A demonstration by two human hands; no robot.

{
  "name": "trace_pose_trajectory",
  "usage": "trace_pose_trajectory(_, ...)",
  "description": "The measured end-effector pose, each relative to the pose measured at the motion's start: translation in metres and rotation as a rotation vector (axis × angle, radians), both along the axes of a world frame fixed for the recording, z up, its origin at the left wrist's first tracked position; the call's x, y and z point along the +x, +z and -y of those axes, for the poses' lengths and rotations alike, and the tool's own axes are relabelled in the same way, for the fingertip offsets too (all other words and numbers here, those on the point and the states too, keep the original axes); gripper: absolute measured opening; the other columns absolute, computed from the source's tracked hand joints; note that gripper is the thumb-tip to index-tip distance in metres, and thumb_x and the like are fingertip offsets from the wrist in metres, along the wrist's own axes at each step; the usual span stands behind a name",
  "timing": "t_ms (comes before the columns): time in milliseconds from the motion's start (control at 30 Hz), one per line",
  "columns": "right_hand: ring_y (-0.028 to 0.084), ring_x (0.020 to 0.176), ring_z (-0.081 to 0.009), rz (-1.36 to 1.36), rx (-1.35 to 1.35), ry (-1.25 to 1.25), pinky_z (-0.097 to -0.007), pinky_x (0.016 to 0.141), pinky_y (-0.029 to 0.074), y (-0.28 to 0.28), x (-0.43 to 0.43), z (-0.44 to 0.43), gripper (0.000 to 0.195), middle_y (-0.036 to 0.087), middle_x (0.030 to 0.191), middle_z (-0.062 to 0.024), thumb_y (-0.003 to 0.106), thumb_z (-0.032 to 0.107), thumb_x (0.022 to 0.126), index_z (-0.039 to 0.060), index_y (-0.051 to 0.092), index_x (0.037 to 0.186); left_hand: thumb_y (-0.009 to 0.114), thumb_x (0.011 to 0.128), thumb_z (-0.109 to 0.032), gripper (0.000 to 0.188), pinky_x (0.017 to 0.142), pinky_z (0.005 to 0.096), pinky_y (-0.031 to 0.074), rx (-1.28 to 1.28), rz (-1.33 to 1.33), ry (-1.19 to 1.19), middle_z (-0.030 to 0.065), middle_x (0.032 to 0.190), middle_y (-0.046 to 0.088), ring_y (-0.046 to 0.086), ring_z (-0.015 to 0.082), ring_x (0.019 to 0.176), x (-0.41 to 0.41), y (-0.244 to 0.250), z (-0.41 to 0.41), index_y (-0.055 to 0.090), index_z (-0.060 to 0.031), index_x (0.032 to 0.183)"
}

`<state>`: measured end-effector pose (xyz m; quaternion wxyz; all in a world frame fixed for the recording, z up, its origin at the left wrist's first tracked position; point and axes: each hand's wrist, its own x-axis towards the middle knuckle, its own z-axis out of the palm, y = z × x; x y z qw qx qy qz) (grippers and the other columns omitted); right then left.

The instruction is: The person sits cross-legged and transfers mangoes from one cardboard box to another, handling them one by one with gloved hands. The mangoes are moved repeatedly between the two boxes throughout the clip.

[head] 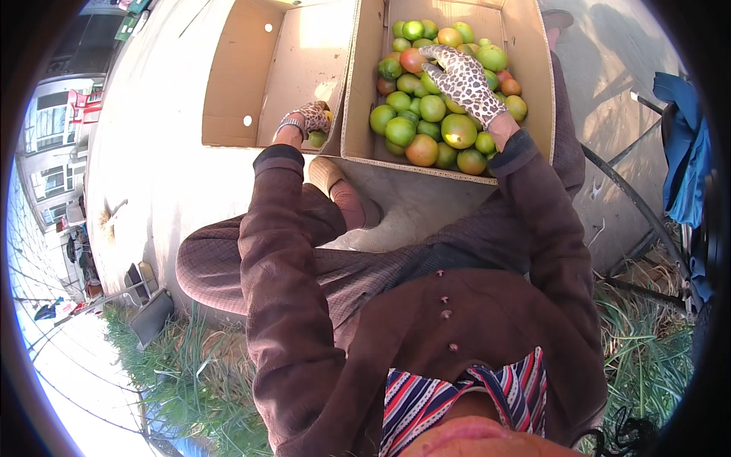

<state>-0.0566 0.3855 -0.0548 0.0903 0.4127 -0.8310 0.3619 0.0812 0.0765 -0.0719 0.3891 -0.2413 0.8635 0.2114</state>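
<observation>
My left hand [312, 116], in a leopard-print glove with a metal watchband at the wrist, is inside the left cardboard box [234, 74]. Its fingers curl around a yellowish tomato [328, 116], mostly hidden by the glove. Just below it, a green tomato [317, 139] rests in the box's near right corner. Over the right cardboard box [355, 123], my gloved right hand [454, 77] reaches across the pile. Thumb and forefinger are spread at the right edge of a reddish tomato [411, 60]. Several green and orange tomatoes [432, 108] lie beneath and around it.
Both boxes stand side by side on the concrete ground [154, 171], close to my slippered foot [322, 174]. On the right are a dark metal frame [634, 183] and a blue cloth [682, 154]. Grass [188, 365] grows behind me. A red chair [85, 105] stands far left.
</observation>
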Motion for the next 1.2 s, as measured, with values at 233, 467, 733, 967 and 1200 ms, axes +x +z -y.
trace_pose_trajectory(233, 0.061, 0.1, -0.0307, 0.204, 0.234, 0.15, -0.0411, 0.087, 0.048, 0.008, -0.002, -0.009, 0.034, 0.065, 0.106, -0.0131, 0.06, 0.028, 0.087, 0.0109, 0.062, 0.116, 0.053, 0.09, -0.019, 0.043, 0.085, 0.0422, 0.049, 0.153, -0.021, 0.111, 0.0138, 0.125, 0.058, 0.058, 0.0285, 0.106, 0.006, -0.005, -0.003, 0.049, -0.0034, 0.129)
trace_pose_trajectory(467, 0.064, 0.091, -0.0317, 0.299, 0.571, 0.473, -0.0412, 0.079, 0.05, 0.035, 0.057, 0.006, 0.066, 0.066, 0.098, -0.0173, 0.073, 0.045, 0.07, 0.0049, 0.058, 0.12, 0.065, 0.088, -0.016, 0.059, 0.065, 0.0344, 0.056, 0.333, -0.782, 0.885, 0.0216, 0.113, 0.06, 0.067, 0.0294, 0.084, -0.011, 0.038, -0.007, 0.038, 0.0047, 0.136)
trace_pose_trajectory(733, 0.064, 0.09, -0.0313, 0.22, 0.57, 0.422, -0.0424, 0.076, 0.05, 0.033, 0.06, 0.016, 0.063, 0.066, 0.099, -0.0159, 0.075, 0.038, 0.068, 0.0059, 0.056, 0.119, 0.056, 0.094, -0.024, 0.037, 0.07, 0.0256, 0.053, 0.428, -1.029, 0.461, 0.0142, 0.101, 0.068, 0.067, 0.0199, 0.086, -0.026, 0.164, -0.048, 0.057, 0.004, 0.118)
trace_pose_trajectory(967, 0.053, 0.115, -0.0337, 0.257, -0.288, 0.157, -0.0417, 0.099, 0.043, 0.058, 0.041, 0.016, 0.071, 0.055, 0.126, -0.0157, 0.078, 0.03, 0.072, 0.011, 0.048, 0.133, 0.07, 0.081, -0.043, 0.067, 0.086, 0.0306, 0.05, 0.301, -0.887, -0.144, 0.0143, 0.108, 0.065, 0.061, 0.0196, 0.101, -0.03, 0.164, -0.135, 0.05, -0.0007, 0.129)
trace_pose_trajectory(1200, 0.058, 0.111, -0.0266, 0.22, -0.279, 0.103, -0.0353, 0.092, 0.05, 0.05, 0.026, 0.006, 0.063, 0.055, 0.128, -0.0119, 0.075, 0.021, 0.077, 0.015, 0.049, 0.134, 0.073, 0.082, -0.028, 0.05, 0.073, 0.0253, 0.055, 0.45, -1.213, 0.305, 0.0126, 0.099, 0.065, 0.064, 0.0166, 0.088, -0.055, 0.141, -0.104, 0.057, 0.0022, 0.118)
